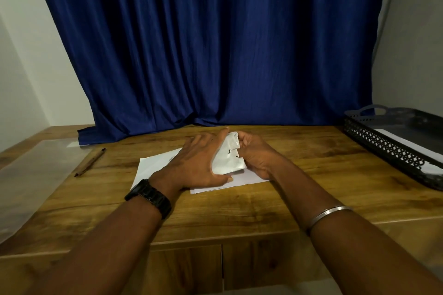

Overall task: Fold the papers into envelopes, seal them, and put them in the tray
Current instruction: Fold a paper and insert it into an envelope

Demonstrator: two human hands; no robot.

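Note:
A small white folded paper with a few black marks stands tilted above white sheets lying flat at the table's middle. My right hand grips the folded paper's right edge with curled fingers. My left hand lies with straight fingers against its left side, the thumb under its lower edge. A black perforated tray with a handle stands at the right edge and holds white paper.
A brown pen lies on the wooden table to the left of the sheets. A clear plastic sheet covers the table's left end. A blue curtain hangs behind the table.

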